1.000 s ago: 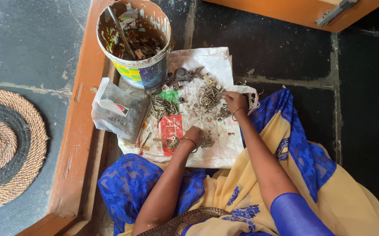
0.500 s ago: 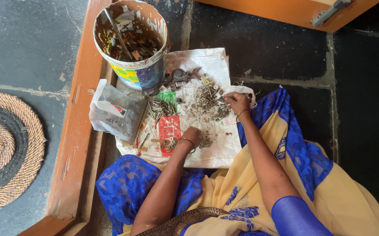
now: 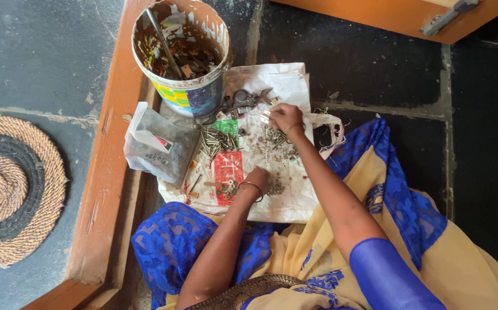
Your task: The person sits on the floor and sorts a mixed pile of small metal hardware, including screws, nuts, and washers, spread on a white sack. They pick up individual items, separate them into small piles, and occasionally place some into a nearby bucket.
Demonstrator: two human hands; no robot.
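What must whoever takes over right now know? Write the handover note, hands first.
Left hand: resting knuckles-up on the white cloth bag, beside a small heap of round metal pieces; grip not readable.
Right hand: fingers pinched over the loose small hardware near the bag's far edge; whether they hold a piece is unclear.
Things: nails piled mid-bag, dark metal parts by the paint bucket, grey plastic bag on the left.
Done: nails and round pieces lie grouped.
Left: the scatter under the right hand looks mixed.
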